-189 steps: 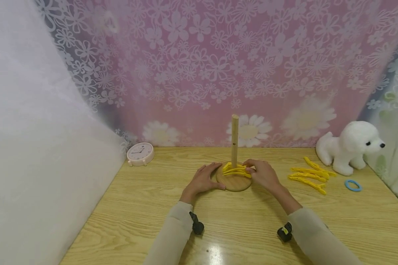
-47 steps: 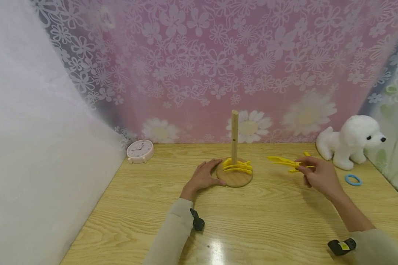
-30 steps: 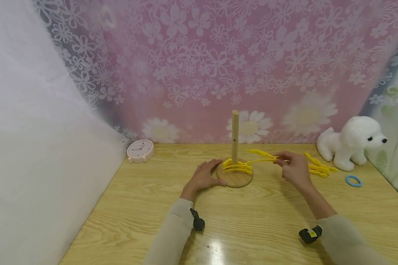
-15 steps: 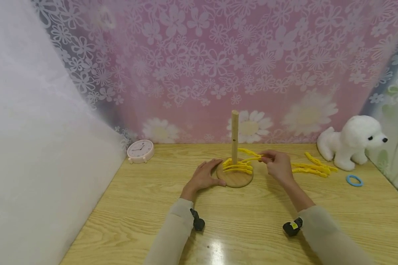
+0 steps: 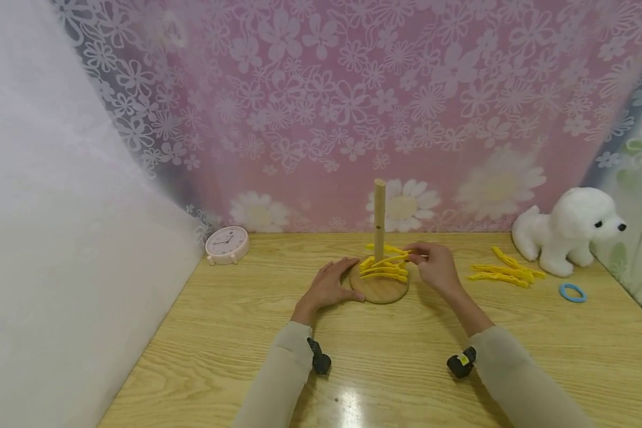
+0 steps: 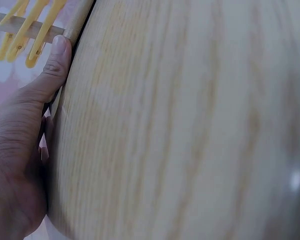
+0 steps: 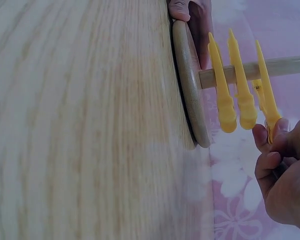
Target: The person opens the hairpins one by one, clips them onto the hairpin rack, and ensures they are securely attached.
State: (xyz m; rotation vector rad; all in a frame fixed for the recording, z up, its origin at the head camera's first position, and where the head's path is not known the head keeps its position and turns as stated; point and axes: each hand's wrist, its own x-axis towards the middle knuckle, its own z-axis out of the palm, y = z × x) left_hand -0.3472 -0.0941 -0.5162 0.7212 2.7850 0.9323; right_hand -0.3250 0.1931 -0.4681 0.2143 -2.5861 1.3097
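Observation:
A round wooden base (image 5: 380,292) carries an upright wooden post (image 5: 379,220). My left hand (image 5: 329,285) touches the base's left rim, thumb at the front and straight fingers behind. Two yellow alligator hair clips (image 5: 383,274) sit one above the other on the lower post. Above them, my right hand (image 5: 437,266) pinches another yellow hair clip (image 7: 268,92) by its handle end. Its parted arms lie on either side of the post; the right wrist view shows this clip beyond the other two. In the left wrist view, the left thumb (image 6: 57,62) lies against the base edge.
Several yellow hair clips (image 5: 502,273) lie on the table at the right, with a blue ring (image 5: 572,292) nearby. A white plush dog (image 5: 567,232) stands at the back right. At the back left is a pink alarm clock (image 5: 227,245). A flowered curtain (image 5: 321,119) hangs behind.
My right hand has carried a hair clip leftward from the pile to the post, its arms now around it. Earlier it was at the lower clips. The left hand stays at the base.

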